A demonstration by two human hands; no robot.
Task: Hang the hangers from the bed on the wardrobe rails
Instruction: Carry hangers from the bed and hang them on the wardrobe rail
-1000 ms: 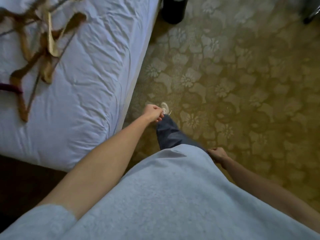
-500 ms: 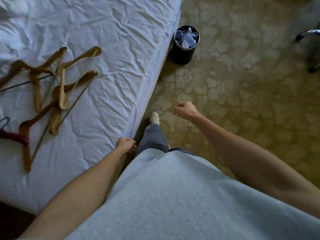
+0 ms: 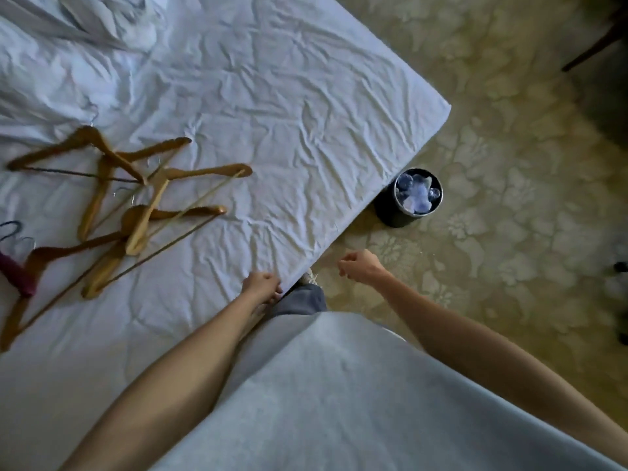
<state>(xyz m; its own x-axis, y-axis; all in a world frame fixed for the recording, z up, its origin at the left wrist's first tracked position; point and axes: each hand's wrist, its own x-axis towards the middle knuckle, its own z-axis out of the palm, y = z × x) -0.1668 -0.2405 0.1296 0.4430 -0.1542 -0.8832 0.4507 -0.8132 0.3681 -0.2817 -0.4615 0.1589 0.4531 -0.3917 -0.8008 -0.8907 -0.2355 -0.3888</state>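
Several wooden hangers point(image 3: 136, 205) lie in a tangled pile on the left of the bed point(image 3: 289, 130), which has a wrinkled white sheet. A dark red padded hanger point(image 3: 17, 277) lies at the far left edge. My left hand point(image 3: 261, 285) hangs over the bed's near edge, fingers loosely curled, holding nothing. My right hand point(image 3: 362, 266) is over the carpet just beyond the bed's edge, also loosely curled and empty. Both hands are well to the right of the hangers. No wardrobe or rail is in view.
A black waste bin point(image 3: 413, 198) holding crumpled paper stands on the patterned carpet point(image 3: 509, 198) beside the bed's corner. A rumpled duvet point(image 3: 68, 28) lies at the bed's far left. Dark furniture legs point(image 3: 591, 49) show at the top right.
The view has swung left and onto the bed, so more of the hangers and sheet show. My left hand has come over the bed's edge; my right hand swung forward.
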